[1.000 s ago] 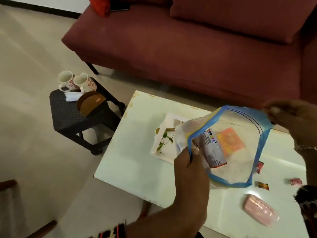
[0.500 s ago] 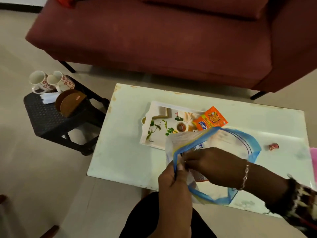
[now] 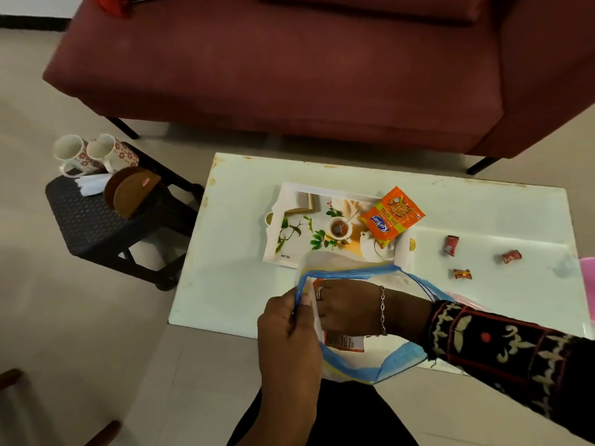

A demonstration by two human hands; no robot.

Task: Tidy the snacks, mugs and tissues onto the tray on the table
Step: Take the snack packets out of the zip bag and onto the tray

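Here, low in the middle of the frame, the left hand (image 3: 289,336) pinches the blue-edged rim of a clear plastic bag (image 3: 380,370) between thumb and fingers, holding its mouth open. The right hand (image 3: 346,309), with a ring, a bracelet and a dark patterned sleeve (image 3: 502,352), reaches across into the bag's mouth; its fingertips are hidden by the left hand and the plastic, so whether it has closed on anything cannot be told. A red and white snack packet (image 3: 343,342) shows through the plastic just under the right palm.

Just above the bag, in the centre of the frame, a white tray (image 3: 289,201) with a printed teacup and leaves lies on the pale table (image 3: 231,284). An orange snack packet (image 3: 391,215) rests on the tray's right end, overhanging its edge. To the right of the tray, three small wrapped sweets (image 3: 450,245) lie apart on the table. At the far right edge of the frame a bit of something pink (image 3: 587,268) shows.

At the upper left of the frame, a dark stool (image 3: 87,220) on the floor carries two flowered mugs (image 3: 96,154) side by side, white tissues (image 3: 91,184) just below them, and a brown half-round holder (image 3: 132,194) beside the tissues. A maroon sofa (image 3: 289,66) fills the top of the frame.
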